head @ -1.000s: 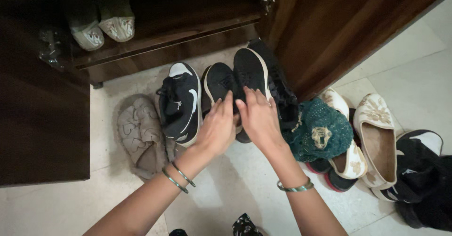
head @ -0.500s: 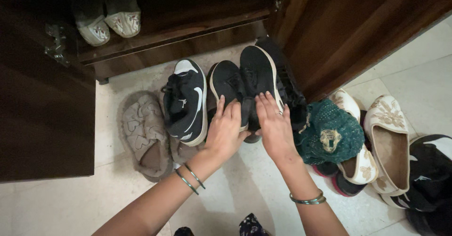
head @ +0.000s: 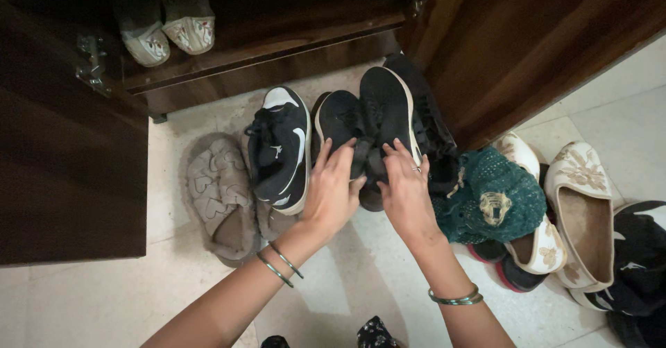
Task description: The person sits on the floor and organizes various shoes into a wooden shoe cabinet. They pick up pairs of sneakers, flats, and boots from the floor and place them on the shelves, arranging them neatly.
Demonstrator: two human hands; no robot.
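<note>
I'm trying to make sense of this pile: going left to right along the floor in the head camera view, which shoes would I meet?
Fluffy beige slipper → black lace-up sneaker with white trim → pair of black sneakers under the left hand and right hand → teal knitted shoe → cream embroidered flat slip-on.

The black shoes (head: 368,122) look like soft matt cloth, the cupboard (head: 527,36) is dark smooth wood (a bit shiny), the grey slipper (head: 218,188) looks fuzzy, and the floor (head: 90,299) is smooth pale tile.
</note>
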